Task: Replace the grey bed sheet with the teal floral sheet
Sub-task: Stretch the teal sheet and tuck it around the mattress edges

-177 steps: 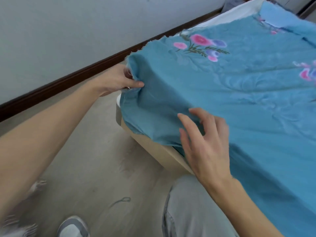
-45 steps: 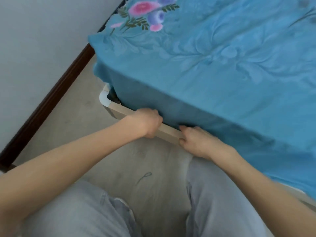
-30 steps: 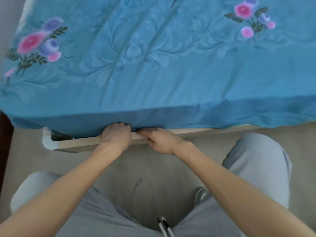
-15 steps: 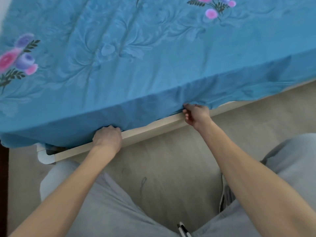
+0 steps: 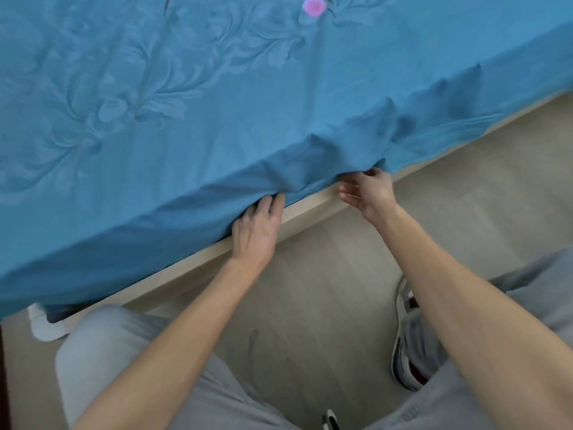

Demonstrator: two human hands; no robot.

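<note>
Grey trouser cloth (image 5: 130, 361) fills the near edge of the frame as you crouch on the pale wood floor (image 5: 325, 305), a sneaker (image 5: 403, 346) just beside your right leg; from there both forearms reach out to the light wooden bed rail (image 5: 307, 209); your left hand (image 5: 257, 231) lies knuckles-up against the rail, its fingertips pushed under the hanging edge of the teal floral sheet (image 5: 217, 97), the fingers fairly straight and pressing rather than clutching; your right hand (image 5: 367, 189), a little further along the rail, has fingers curled at the sheet's hem, though whether cloth is truly pinched between them cannot be told from this angle; beyond the hands the sheet drapes over the mattress side, bunched into folds above your right hand and looser toward the far right, where the hem hangs free of the rail; further still it lies spread across the bed top, a pink printed flower (image 5: 313, 7) at the frame's upper edge; no grey sheet is in view; the risks, by this reading: tucking with those folds trapped would leave a lumpy edge; a hard pull at the hem could drag the spread top askew; fingers wedged between mattress and rail may get pinched.
</note>
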